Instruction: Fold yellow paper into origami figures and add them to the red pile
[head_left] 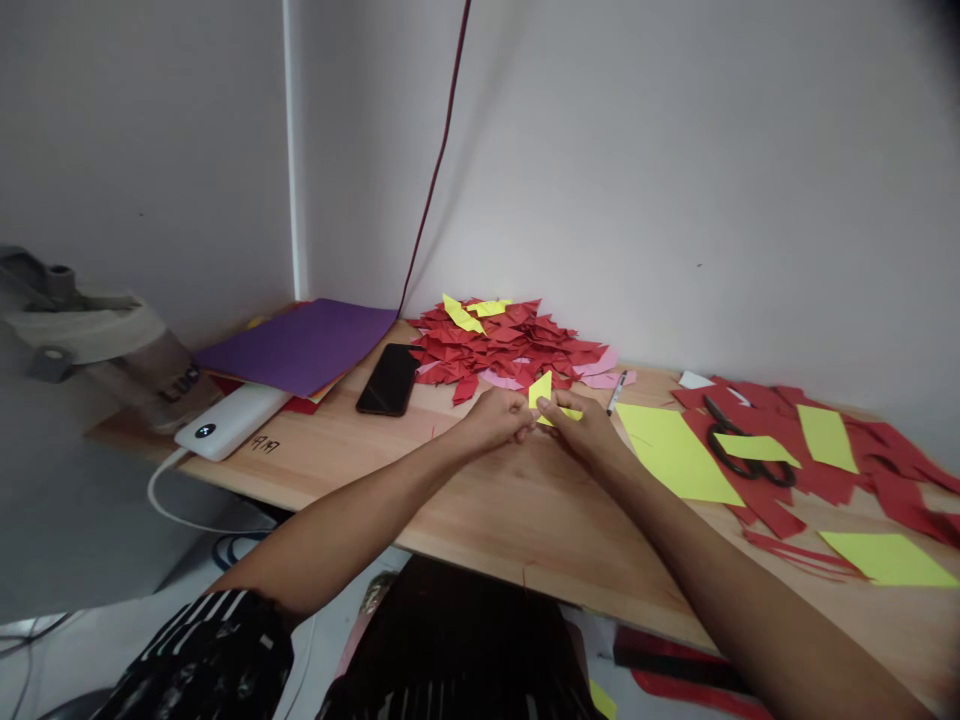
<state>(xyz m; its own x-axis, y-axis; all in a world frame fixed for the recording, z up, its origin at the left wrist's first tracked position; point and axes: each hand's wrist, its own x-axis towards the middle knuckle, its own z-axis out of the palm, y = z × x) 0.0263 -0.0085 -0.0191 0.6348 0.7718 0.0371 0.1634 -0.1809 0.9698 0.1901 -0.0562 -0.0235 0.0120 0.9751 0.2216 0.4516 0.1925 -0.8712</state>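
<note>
A folded piece of yellow paper [540, 387] is held above the front of the wooden surface [465, 510], before a pile of red paper pieces [510, 345]. The right hand [576, 418] has its grip closed on it, thumb pressed over the paper; the left hand [501, 418] has fingers curled at its left edge, though whether that grip pinches it I cannot tell. At left, a clear container [154, 375] bears dark lettering, "LUC" readable. Beside the white device [232, 420], whose small round display is illegible, dark handwriting [265, 444] on the surface starts with what looks like "47"; the rest is unclear. A phone [388, 380] shows a dark screen.
</note>
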